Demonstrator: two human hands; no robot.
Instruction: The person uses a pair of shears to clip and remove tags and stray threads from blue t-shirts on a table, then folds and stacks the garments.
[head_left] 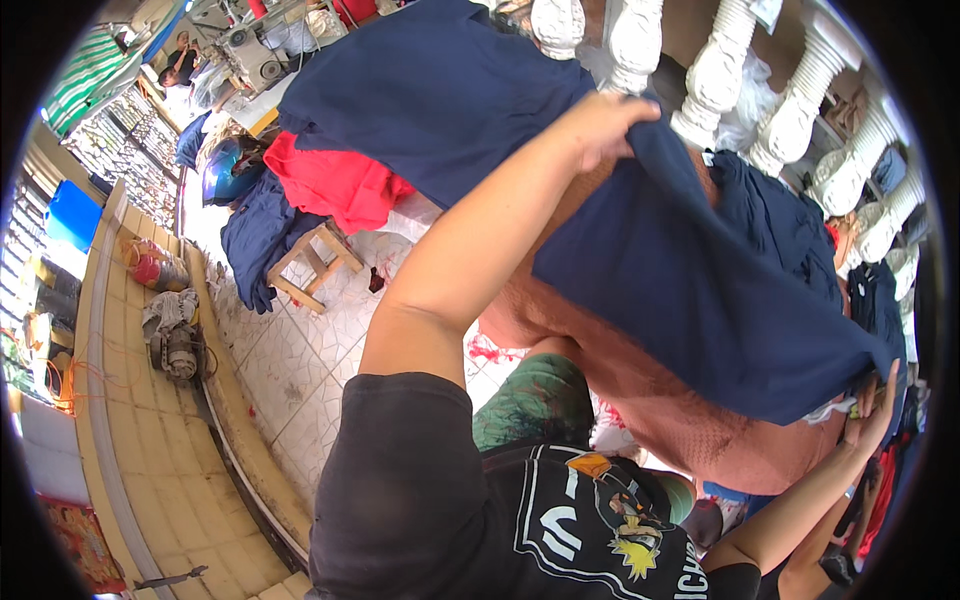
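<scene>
A navy blue fabric panel [690, 290] is stretched between my two hands, sloping over a table draped with a rust-brown quilted cloth [560, 315]. My left hand [603, 130] pinches its far edge, where the cloth folds up into a ridge. At the right end, my right hand [872, 405] grips the panel's near corner, its fingers partly behind the fabric. Beyond my left hand, a larger navy cloth [430, 95] lies spread out. Crumpled dark navy fabric [775, 220] sits behind the held panel, beside the balusters.
White carved balusters [712, 75] line the far side. Leftward are red fabric [335, 180], a wooden stool [313, 268], more navy cloth [262, 235] and a sewing machine [250, 58]. A motor [180, 350] rests by the tiled ledge. Someone sits far left [182, 62].
</scene>
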